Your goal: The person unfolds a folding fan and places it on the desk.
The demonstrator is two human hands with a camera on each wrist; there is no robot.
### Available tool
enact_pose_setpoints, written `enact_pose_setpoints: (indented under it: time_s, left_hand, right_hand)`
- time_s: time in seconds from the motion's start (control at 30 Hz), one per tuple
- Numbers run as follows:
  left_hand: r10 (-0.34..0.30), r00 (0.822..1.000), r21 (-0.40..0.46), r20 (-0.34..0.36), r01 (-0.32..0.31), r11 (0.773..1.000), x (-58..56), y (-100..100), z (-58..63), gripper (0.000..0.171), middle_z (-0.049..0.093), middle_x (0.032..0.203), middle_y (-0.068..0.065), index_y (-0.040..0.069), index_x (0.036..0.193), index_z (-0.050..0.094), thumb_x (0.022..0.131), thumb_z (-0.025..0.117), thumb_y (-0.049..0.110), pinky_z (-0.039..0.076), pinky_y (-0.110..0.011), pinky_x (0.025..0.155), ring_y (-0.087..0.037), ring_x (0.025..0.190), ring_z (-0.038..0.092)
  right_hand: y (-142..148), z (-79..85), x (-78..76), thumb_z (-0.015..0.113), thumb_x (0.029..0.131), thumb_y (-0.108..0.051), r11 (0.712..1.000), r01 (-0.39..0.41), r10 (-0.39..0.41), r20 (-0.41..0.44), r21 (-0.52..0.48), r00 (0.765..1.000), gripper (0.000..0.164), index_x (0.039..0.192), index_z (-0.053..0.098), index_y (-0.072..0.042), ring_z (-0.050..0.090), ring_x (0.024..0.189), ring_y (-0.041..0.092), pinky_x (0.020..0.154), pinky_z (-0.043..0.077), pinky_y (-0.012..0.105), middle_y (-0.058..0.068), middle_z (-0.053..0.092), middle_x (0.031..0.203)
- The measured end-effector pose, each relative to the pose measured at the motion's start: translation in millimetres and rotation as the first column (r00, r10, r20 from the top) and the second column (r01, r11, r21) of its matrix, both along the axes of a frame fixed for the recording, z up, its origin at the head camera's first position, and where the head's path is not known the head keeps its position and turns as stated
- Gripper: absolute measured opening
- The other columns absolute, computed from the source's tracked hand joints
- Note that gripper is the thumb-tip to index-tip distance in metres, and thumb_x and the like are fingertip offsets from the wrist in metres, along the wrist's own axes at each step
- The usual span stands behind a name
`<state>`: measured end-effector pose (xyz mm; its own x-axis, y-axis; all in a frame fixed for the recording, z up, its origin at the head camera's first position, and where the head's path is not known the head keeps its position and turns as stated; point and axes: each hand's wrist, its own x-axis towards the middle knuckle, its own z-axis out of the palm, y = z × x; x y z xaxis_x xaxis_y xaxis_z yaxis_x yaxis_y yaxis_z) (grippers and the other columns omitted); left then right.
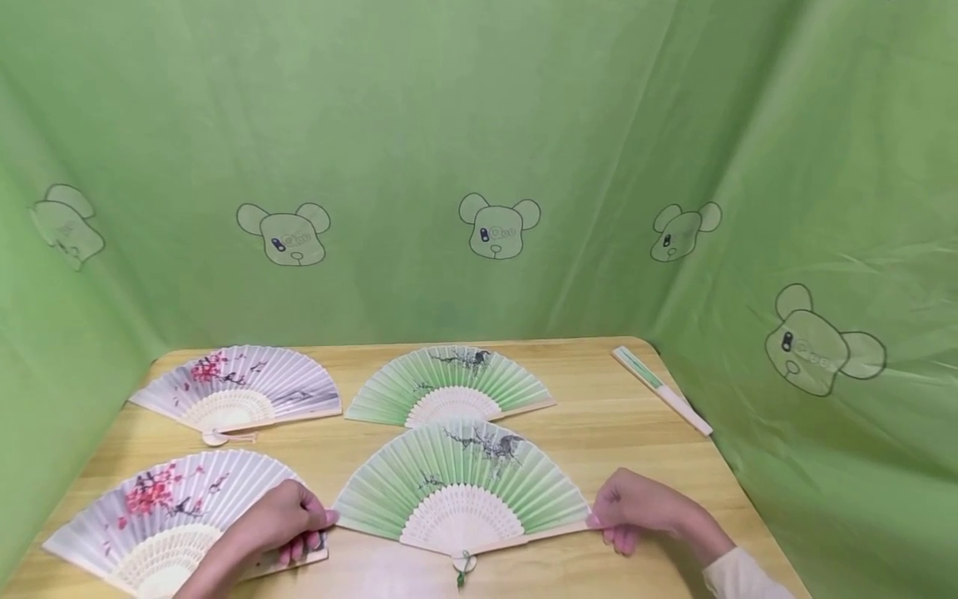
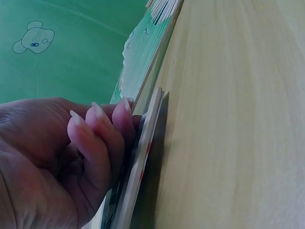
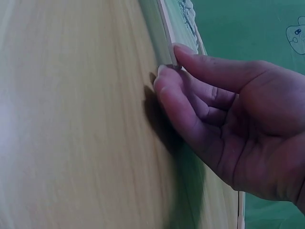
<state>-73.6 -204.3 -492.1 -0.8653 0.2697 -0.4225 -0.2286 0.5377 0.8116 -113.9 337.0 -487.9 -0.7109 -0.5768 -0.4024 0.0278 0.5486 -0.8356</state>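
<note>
A spread green folding fan (image 1: pixel 462 491) with a dark branch-and-bird print lies at the table's front centre, its green tassel (image 1: pixel 461 574) hanging toward me. My left hand (image 1: pixel 280 520) pinches its left end, and my right hand (image 1: pixel 636 507) pinches the right end. In the right wrist view, thumb and forefinger of the right hand (image 3: pixel 224 109) close on the fan's edge stick (image 3: pixel 167 26). Beneath my left hand lies a spread pale floral fan (image 1: pixel 172 499), partly covered by the forearm. Curled fingers of the left hand (image 2: pixel 81 152) sit beside that fan's edge stick (image 2: pixel 147 129).
Behind lie another spread green fan (image 1: pixel 449 378), its lower part overlapped by the front one, and a second floral fan (image 1: pixel 239 383). A folded fan (image 1: pixel 662 391) rests at the table's right edge. Green curtains (image 1: pixel 404 125) with bear outlines enclose the wooden table (image 1: pixel 591 441).
</note>
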Motion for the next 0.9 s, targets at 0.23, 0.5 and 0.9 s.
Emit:
enact_pose_setpoints:
  time_s: [0.23,0.5,0.9]
  left_hand:
    - [0.087,0.99,-0.191,-0.109,-0.106,0.976,2.5,9.9,-0.2,0.033,0.064,0.055,-0.001,0.009,0.07,0.066,0.094,0.075,0.029,0.051,-0.022,0.034,-0.005,0.036,0.049]
    - [0.132,0.979,-0.268,-0.153,-0.17,0.948,4.2,18.3,4.2,0.032,0.063,0.053,-0.002,0.01,0.066,0.064,0.092,0.077,0.023,0.051,-0.023,0.033,-0.007,0.035,0.049]
    - [0.147,0.967,-0.277,-0.208,-0.202,0.939,-0.4,24.1,11.4,0.031,0.062,0.054,-0.002,0.01,0.066,0.063,0.091,0.079,0.02,0.046,-0.02,0.035,-0.009,0.038,0.05]
  right_hand:
    - [-9.9,5.7,3.7,0.077,0.092,-0.022,0.988,0.118,-0.109,-0.092,0.096,0.99,0.032,0.074,0.069,0.003,0.06,0.049,0.012,0.046,0.062,0.027,0.006,0.066,0.061]
    - [-13.0,5.7,5.4,0.078,0.09,-0.02,0.972,0.196,-0.178,-0.137,0.13,0.974,0.026,0.076,0.07,0.0,0.059,0.05,0.013,0.046,0.059,0.023,0.007,0.067,0.062]
    - [3.1,7.4,-12.4,0.076,0.09,-0.014,0.866,0.443,-0.324,-0.415,0.231,0.85,0.005,0.092,0.077,-0.011,0.066,0.075,0.014,0.066,0.061,0.024,0.002,0.074,0.084]
